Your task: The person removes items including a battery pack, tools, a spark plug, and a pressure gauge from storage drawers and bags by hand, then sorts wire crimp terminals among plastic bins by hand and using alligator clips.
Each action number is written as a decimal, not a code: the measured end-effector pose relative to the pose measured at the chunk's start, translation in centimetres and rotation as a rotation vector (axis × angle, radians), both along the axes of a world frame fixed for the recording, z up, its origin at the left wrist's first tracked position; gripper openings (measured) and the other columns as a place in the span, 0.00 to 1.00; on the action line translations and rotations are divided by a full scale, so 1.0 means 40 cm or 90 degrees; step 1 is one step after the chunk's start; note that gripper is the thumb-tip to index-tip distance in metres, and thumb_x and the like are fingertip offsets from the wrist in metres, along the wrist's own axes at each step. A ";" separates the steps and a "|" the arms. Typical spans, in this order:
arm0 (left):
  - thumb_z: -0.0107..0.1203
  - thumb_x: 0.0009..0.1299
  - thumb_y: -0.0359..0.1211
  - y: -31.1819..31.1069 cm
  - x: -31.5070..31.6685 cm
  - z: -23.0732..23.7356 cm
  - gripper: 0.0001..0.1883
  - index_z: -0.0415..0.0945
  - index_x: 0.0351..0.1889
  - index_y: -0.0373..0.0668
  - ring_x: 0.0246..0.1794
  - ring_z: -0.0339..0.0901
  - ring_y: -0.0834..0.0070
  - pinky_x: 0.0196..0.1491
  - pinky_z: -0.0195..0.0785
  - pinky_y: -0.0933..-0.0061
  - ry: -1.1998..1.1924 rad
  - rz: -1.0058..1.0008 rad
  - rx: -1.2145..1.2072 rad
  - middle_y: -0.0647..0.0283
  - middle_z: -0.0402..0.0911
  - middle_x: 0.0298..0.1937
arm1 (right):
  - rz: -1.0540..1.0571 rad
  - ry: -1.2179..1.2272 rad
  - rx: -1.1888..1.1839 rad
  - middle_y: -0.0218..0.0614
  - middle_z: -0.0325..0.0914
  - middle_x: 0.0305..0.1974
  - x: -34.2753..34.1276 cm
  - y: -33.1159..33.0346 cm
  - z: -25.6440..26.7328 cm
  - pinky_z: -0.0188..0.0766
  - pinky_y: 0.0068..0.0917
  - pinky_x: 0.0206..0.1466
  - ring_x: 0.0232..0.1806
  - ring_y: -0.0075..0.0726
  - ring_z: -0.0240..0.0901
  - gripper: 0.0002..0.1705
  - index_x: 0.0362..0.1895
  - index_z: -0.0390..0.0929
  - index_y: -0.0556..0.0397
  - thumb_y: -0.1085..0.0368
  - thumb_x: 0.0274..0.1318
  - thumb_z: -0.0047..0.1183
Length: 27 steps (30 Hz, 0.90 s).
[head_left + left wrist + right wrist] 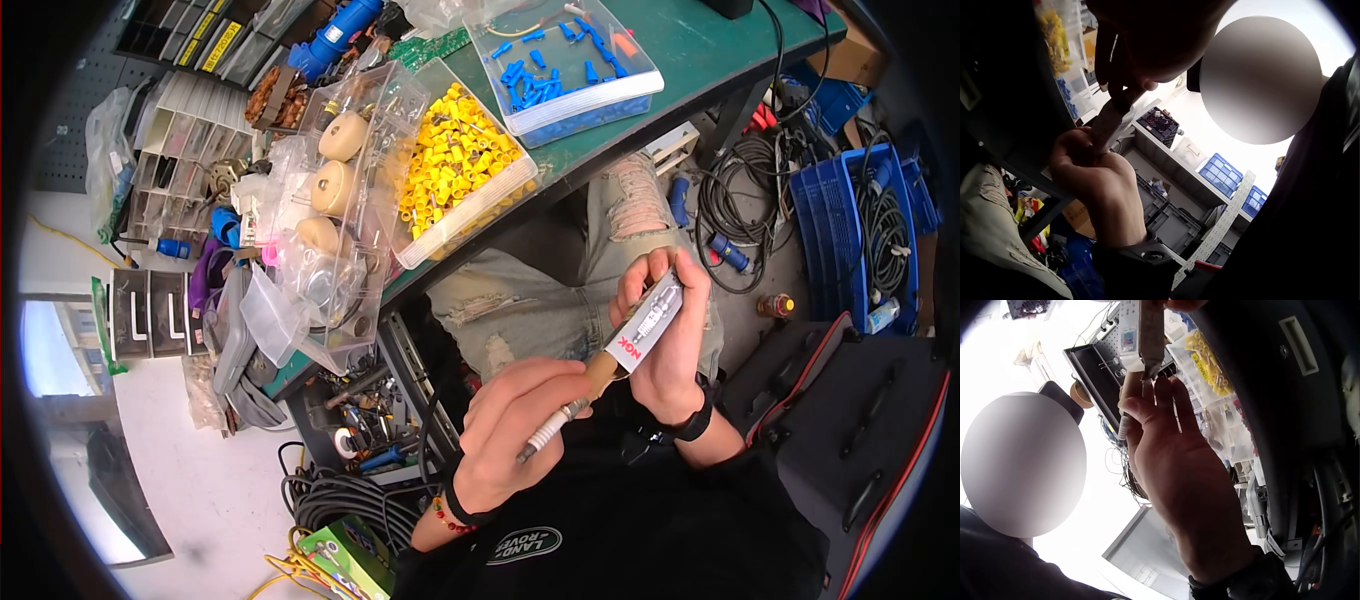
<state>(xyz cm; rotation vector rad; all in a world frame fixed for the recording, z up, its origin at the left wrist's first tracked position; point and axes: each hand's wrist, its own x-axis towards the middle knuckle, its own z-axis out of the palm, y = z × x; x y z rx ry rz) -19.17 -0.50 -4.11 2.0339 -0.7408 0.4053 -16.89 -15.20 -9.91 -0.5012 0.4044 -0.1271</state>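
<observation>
In the head view my left hand (515, 415) has a white-ribbed spark plug (548, 428) held in its fingers, the plug's end pointing down-left. Its fingertips also touch the brown end (602, 372) of a small white NGK box (655, 310). My right hand (675, 350) grips that box, thumb and fingers at its sides. The left wrist view shows my right hand (1100, 187) under the box (1107, 125), with my left hand (1166, 37) dark above. The box (1141, 337) is at the top of the right wrist view, above my left hand (1175, 456); the plug (1124, 427) is partly hidden.
On the green table (700, 60) stand a box of yellow terminals (460, 155), a box of blue ones (560, 75) and clear cases (350, 200). An open drawer of tools (375, 425) lies below. At the right are cables (745, 190), a blue crate (835, 225) and a black case (850, 430).
</observation>
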 end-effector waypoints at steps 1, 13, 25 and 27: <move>0.56 0.53 0.12 -0.001 -0.001 0.000 0.13 0.77 0.35 0.32 0.32 0.82 0.65 0.35 0.76 0.73 0.000 0.000 0.000 0.49 0.81 0.35 | 0.000 0.000 0.000 0.30 0.67 0.22 0.000 0.000 -0.001 0.63 0.25 0.29 0.21 0.25 0.63 0.19 0.31 0.61 0.44 0.44 0.65 0.41; 0.63 0.51 0.22 0.004 0.007 -0.007 0.18 0.80 0.42 0.34 0.37 0.81 0.62 0.40 0.76 0.66 -0.097 -0.086 0.126 0.55 0.80 0.43 | -0.032 -0.008 0.003 0.30 0.68 0.24 -0.003 0.004 -0.008 0.64 0.25 0.29 0.23 0.26 0.64 0.18 0.34 0.62 0.45 0.45 0.67 0.38; 0.63 0.54 0.24 0.002 0.011 0.000 0.15 0.83 0.42 0.40 0.36 0.81 0.70 0.36 0.71 0.76 -0.123 -0.079 0.155 0.62 0.83 0.43 | 0.022 -0.026 0.015 0.33 0.69 0.25 -0.005 0.003 -0.014 0.67 0.25 0.30 0.24 0.26 0.67 0.18 0.34 0.62 0.47 0.47 0.68 0.39; 0.65 0.52 0.26 0.005 0.014 -0.015 0.16 0.84 0.41 0.41 0.35 0.80 0.72 0.35 0.69 0.76 -0.116 0.003 0.151 0.65 0.84 0.40 | 0.044 -0.025 0.033 0.34 0.70 0.27 -0.002 0.004 -0.018 0.68 0.24 0.31 0.25 0.27 0.67 0.17 0.35 0.62 0.47 0.48 0.68 0.40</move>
